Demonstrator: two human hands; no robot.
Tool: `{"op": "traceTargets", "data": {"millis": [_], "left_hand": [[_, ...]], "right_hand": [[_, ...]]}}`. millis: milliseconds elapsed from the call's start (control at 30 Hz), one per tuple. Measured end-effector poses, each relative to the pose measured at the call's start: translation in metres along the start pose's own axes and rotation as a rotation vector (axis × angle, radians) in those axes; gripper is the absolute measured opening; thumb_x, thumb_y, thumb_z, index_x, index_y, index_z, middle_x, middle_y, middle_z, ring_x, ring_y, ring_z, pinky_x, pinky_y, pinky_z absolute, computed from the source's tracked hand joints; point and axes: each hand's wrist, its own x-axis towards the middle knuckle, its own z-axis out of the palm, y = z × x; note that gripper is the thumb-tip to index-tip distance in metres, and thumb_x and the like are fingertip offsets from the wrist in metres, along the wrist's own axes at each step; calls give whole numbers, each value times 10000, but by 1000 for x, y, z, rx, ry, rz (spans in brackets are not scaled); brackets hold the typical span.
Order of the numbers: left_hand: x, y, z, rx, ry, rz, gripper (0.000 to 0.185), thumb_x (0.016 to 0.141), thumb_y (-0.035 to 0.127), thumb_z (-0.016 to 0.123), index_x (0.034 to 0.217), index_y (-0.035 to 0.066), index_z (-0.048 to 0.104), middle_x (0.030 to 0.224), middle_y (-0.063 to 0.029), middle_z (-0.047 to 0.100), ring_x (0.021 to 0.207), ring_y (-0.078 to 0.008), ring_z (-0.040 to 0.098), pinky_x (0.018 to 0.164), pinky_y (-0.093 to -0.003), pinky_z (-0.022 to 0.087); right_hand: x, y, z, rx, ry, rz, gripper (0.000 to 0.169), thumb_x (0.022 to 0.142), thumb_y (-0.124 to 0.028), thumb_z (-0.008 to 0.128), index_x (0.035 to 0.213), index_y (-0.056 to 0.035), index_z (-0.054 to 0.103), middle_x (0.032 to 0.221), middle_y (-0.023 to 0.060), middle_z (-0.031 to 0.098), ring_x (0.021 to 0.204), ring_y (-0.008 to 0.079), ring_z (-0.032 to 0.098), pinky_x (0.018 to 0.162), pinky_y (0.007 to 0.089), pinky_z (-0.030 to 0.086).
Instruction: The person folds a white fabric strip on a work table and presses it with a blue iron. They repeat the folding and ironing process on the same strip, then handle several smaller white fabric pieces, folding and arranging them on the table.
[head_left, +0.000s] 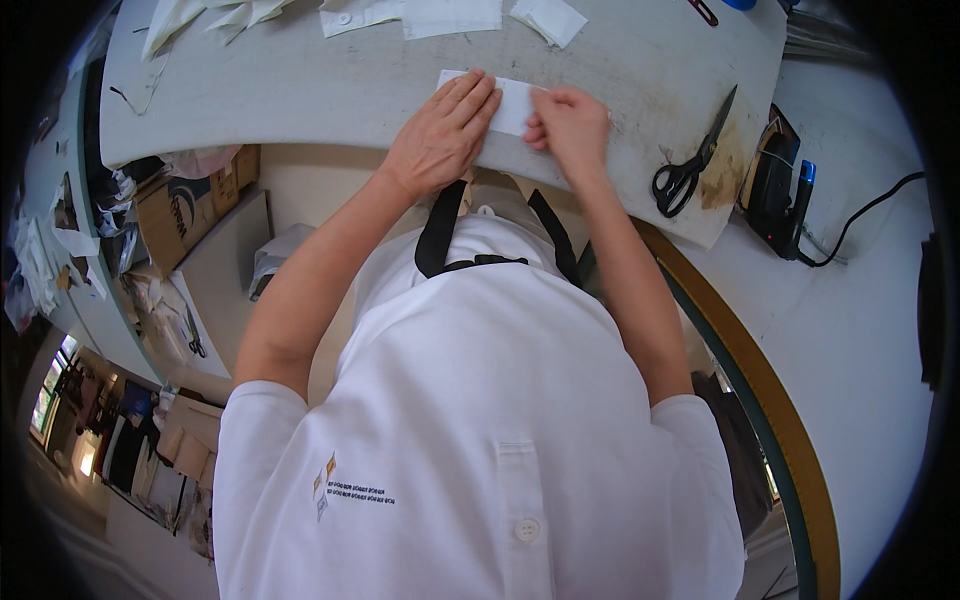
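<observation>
A small flat white piece, apparently fabric, lies near the front edge of the cloth-covered table. My left hand rests flat on its left part, fingers extended close together and pointing away from me. At its right end, my right hand has curled fingers, with thumb and forefinger at the upper right corner. The right hand is slightly blurred, and it hides that end of the piece. A gap of white material shows between both hands.
Black-handled tailor's shears lie at the right, beside a brown stain. Beyond them stands a black electric iron with a cord. White cut pieces, one with a button, lie along the far side. Below left is a cardboard box.
</observation>
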Motion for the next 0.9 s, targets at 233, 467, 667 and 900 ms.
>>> {"op": "traceTargets", "data": {"millis": [233,467,667,900], "left_hand": [[-2,4,1,30,-19,-48,502,902,93,600,1383,-24,513,1461,-163,488,1398,-344,423,1170,-446,359],[-1,6,-1,88,-39,-72,517,908,103,587,1402,-24,499,1466,-167,481,1402,-338,415,1175,-445,350],[-4,10,2,123,-45,-78,537,894,122,594,1403,-20,501,1451,-173,488,1394,-354,416,1168,-460,352],[-3,8,4,114,9,-98,545,877,126,608,1389,-30,508,1428,-186,500,1383,-369,424,1163,-470,354]], "right_hand": [[13,-8,-271,-691,649,-551,229,915,-211,707,1027,-15,745,941,86,754,848,183,716,773,305,553],[74,11,-468,-1357,777,-204,570,887,-494,674,1098,35,675,1077,257,699,1010,419,669,884,479,515],[75,-8,-464,-750,478,-108,424,923,-434,701,985,-23,617,649,29,565,502,120,525,483,279,426],[-78,-83,-335,-27,357,-17,437,1003,-415,622,1181,-19,578,696,-14,467,553,76,433,494,245,358]]}}
